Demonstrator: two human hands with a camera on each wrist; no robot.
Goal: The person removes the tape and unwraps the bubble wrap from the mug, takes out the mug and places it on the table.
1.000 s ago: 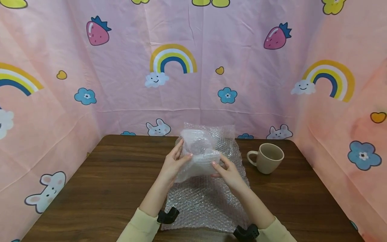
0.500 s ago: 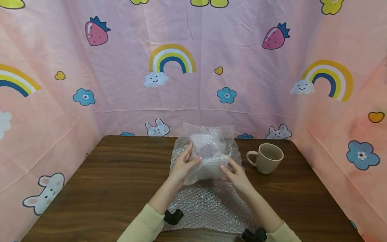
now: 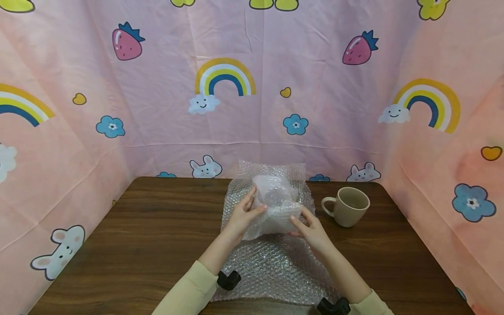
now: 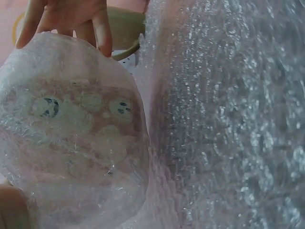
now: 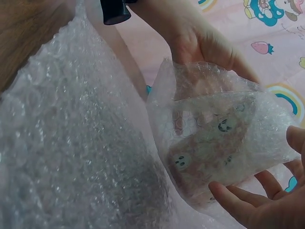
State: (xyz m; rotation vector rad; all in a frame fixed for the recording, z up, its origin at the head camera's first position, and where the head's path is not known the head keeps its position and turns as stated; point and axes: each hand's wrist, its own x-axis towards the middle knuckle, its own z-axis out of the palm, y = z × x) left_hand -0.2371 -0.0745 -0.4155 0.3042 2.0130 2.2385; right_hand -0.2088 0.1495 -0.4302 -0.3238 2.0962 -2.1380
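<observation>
Both hands hold a bundle wrapped in bubble wrap (image 3: 277, 205) over the middle of the table. Through the wrap shows a pinkish thing printed with small panda-like faces (image 4: 86, 119); I cannot tell what kind of thing it is. My left hand (image 3: 242, 218) grips the bundle's left side, thumb on the near face. On its right side, my right hand (image 3: 313, 232) has its thumb in front and its fingers curled behind. The right wrist view shows both hands at opposite sides of the bundle (image 5: 214, 138). Under it stretches a large bubble wrap sheet (image 3: 275, 271).
A beige mug (image 3: 352, 208) stands upright at the right, its handle toward the sheet. The brown wooden table (image 3: 157, 245) runs back to a pink patterned cloth (image 3: 236, 127), which also hangs at both sides. Black cameras (image 3: 229, 280) sit on the wrists.
Both hands and the wrapped bundle have shifted to the right and slightly toward me, mostly in the first half second. The grip looks the same; the mug and sheet stay put.
</observation>
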